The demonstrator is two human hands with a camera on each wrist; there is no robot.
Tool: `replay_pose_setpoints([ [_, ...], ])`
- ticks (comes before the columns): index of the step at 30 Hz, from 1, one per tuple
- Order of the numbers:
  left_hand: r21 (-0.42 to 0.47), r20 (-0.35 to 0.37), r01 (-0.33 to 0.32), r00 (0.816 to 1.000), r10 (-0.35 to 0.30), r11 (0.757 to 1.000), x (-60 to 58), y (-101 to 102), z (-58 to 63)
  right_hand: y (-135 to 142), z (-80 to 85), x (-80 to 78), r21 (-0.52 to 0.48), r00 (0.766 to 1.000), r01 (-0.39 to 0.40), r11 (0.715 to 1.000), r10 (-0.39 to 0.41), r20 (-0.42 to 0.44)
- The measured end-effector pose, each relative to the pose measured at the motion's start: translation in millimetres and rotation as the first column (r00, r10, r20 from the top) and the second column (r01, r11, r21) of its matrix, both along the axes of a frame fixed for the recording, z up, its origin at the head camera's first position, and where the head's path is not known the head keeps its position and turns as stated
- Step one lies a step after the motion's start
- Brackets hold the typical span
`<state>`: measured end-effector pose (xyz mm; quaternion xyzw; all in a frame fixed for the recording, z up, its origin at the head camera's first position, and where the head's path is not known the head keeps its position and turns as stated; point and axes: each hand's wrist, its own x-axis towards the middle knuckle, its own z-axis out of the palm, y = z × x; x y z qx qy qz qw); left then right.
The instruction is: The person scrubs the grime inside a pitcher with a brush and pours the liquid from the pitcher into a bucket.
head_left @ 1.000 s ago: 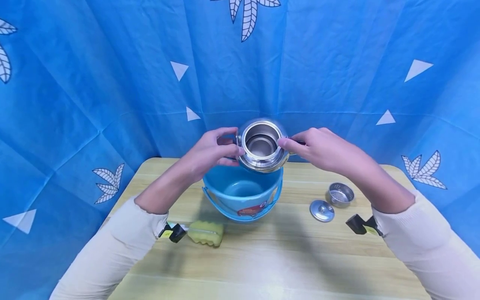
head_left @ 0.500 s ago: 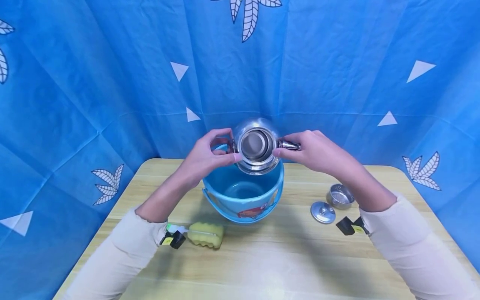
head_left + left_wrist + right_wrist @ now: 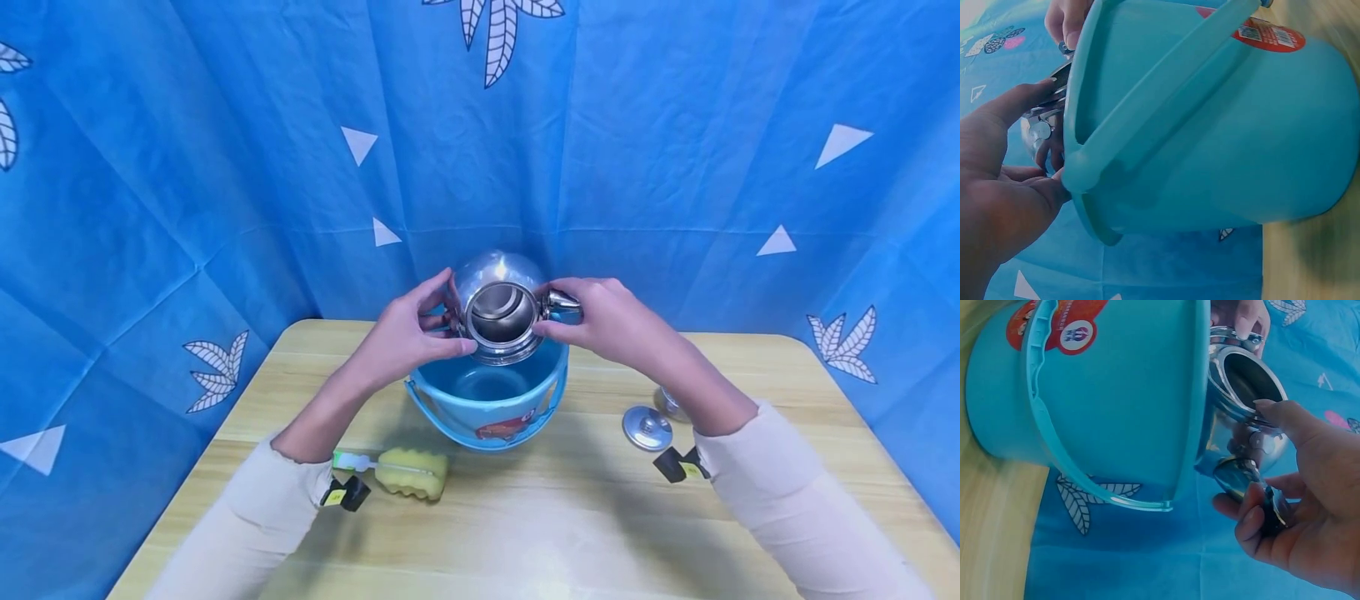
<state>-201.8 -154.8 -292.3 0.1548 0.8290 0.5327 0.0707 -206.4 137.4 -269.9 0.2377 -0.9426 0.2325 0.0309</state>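
A shiny metal teapot (image 3: 498, 268) is tipped over the light-blue bucket (image 3: 453, 410), its round mouth facing toward me and down. My left hand (image 3: 397, 337) grips its left side, thumb at the mouth's rim and fingers along the body. On the other side my right hand (image 3: 611, 317) holds it, thumb on the rim (image 3: 1269, 411) and fingers curled around a tapered, spout-like part (image 3: 1241, 478). The inside of the pot looks bare metal. In the left wrist view the bucket wall (image 3: 1229, 137) hides most of the pot.
A yellow sponge brush (image 3: 411, 473) lies at the bucket's front left. To the right are a metal lid (image 3: 647, 428) and a strainer cup (image 3: 666, 404), partly hidden by my right forearm. Blue patterned cloth (image 3: 660, 167) hangs behind the wooden table (image 3: 525, 533).
Both hands have lowered the teapot and shifted it slightly left. Its mouth has turned further down toward the bucket. The right forearm now covers more of the strainer cup.
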Motion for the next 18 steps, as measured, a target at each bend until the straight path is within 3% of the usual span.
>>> replay_pose_setpoints([
  [6,-0.053,-0.064,-0.006,0.998,0.003,0.999,1.7,-1.9,-7.7,-6.6,-5.3,0.6,0.015,1.000,0.015,1.000,-0.014,-0.014],
  [18,-0.042,-0.184,-0.008,0.983,0.000,0.999,4.3,-3.8,-15.4,-12.2,-15.8,-1.1,0.011,0.998,-0.030,0.999,0.031,-0.054],
])
